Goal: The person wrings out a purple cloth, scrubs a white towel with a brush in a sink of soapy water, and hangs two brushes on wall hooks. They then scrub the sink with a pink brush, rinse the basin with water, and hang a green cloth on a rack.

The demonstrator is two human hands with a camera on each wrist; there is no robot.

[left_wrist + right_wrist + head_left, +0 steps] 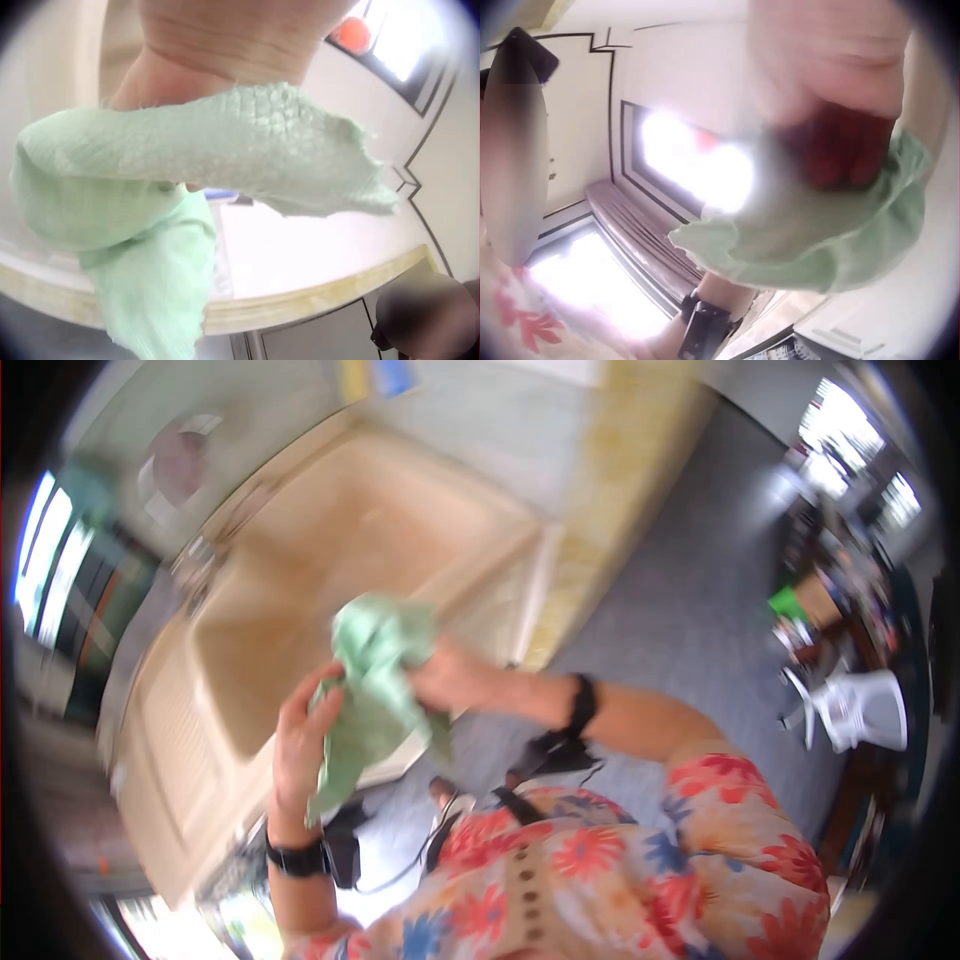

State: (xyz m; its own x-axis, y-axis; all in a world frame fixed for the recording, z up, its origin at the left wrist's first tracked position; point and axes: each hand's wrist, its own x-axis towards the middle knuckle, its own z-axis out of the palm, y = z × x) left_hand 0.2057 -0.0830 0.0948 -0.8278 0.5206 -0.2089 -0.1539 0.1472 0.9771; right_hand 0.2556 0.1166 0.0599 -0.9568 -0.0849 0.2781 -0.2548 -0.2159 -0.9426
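Observation:
A light green cloth (375, 660), crumpled at the top and hanging loose below, is held up by both hands at the front edge of a beige sink (225, 690). My left hand (303, 735) grips its left side, thumb and fingers near the cloth's edge. In the left wrist view the folded cloth (172, 150) hides most of those fingers. From the other side my right hand (455, 675) holds the bunched upper part, its fingers curled in shadow in the right wrist view, with the cloth (840, 247) spread around them.
A faucet (200, 560) stands at the sink's back left. The ribbed drainboard (165, 770) lies at its left end. A yellowish wall edge (600, 510) rises right of the sink. Farther right are a white chair (865, 710) and a cluttered desk (850, 590).

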